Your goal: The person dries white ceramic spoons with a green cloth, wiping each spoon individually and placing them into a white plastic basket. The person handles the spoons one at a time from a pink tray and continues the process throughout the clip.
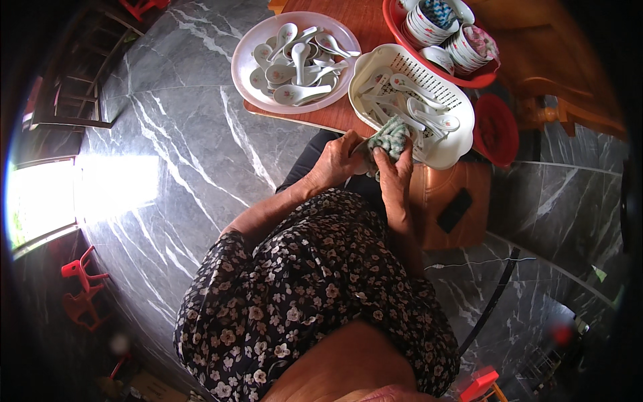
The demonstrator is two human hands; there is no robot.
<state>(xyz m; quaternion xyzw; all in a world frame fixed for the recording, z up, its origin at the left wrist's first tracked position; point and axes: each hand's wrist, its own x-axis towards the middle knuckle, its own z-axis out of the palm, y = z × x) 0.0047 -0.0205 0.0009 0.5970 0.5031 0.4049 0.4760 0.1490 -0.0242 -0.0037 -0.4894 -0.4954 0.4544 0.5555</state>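
Observation:
My left hand (pixel 334 162) grips a white ceramic piece (pixel 360 155), mostly hidden by fingers and cloth, so its exact kind is unclear. Bunched in my right hand (pixel 397 176) is a green-and-white checked cloth (pixel 392 136), pressed against that piece. Both hands meet over my lap, at the near edge of a cream plastic basket (pixel 416 56). Several white soup spoons with floral prints, such as one spoon (pixel 414 88), lie inside the basket. Left of it, a pale translucent plastic basin (pixel 243 83) holds a heap of similar spoons (pixel 300 63).
The basin and basket stand on a reddish-brown wooden table (pixel 306 118). A red basin (pixel 452 80) behind holds stacked floral bowls (pixel 424 27) and cloths. A smaller red container (pixel 496 130) is at right. On a brown leather seat (pixel 427 201) beside me lies a black phone (pixel 454 210).

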